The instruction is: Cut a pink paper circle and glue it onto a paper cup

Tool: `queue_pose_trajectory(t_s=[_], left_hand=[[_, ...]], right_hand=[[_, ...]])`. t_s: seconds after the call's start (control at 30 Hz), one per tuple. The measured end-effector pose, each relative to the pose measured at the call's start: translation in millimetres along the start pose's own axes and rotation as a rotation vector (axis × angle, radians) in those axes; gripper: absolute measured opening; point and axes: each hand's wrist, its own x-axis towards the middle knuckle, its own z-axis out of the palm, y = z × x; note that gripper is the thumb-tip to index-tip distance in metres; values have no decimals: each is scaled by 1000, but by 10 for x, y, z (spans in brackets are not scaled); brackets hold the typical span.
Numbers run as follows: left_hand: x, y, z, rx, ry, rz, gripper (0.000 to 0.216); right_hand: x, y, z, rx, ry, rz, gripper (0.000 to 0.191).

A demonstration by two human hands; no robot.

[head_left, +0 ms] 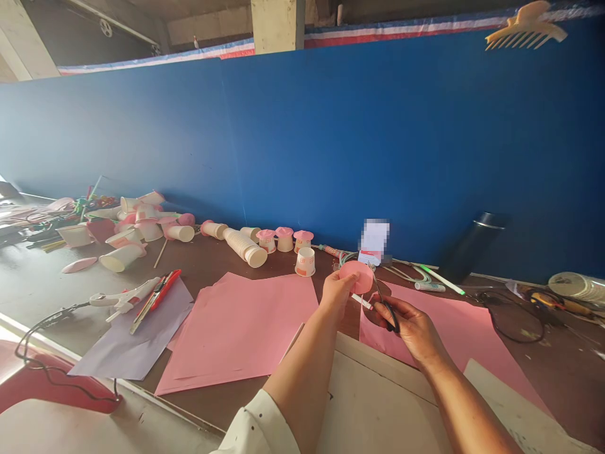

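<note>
Two hands are busy: the left hand (336, 291) pinches a pink paper disc (355, 275); the right hand (416, 329) grips scissors (379, 295) at its edge. Turning the paper, not the blades, should keep the curve smooth. Beyond, a cup (305, 263) bears red marks; the pale panel (375, 236) is too blurred to read.

Readable text: none | on white upright rectangle (373, 243) near blue panel (302, 145): blurred into squares, not possible to read | on front paper cup (305, 262): orange marks, not readable as letters | on short white tube (429, 287): marking too small for reading
</note>
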Motion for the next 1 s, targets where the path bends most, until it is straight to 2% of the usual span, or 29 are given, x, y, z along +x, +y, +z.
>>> queue_pose_trajectory(t_s=[0.53, 0.7, 0.83, 1.0], left_hand=[[4, -7, 2, -26, 5, -20, 28], [45, -9, -1, -239, 52, -90, 25], [77, -1, -14, -432, 108, -148, 16], [80, 7, -31, -626, 118, -229, 4]], right_hand=[[2, 9, 3, -12, -4, 5, 32], [23, 26, 21, 51, -10, 37, 38], [44, 74, 15, 73, -14, 58, 41], [87, 191, -10, 101, -49, 54, 46]])
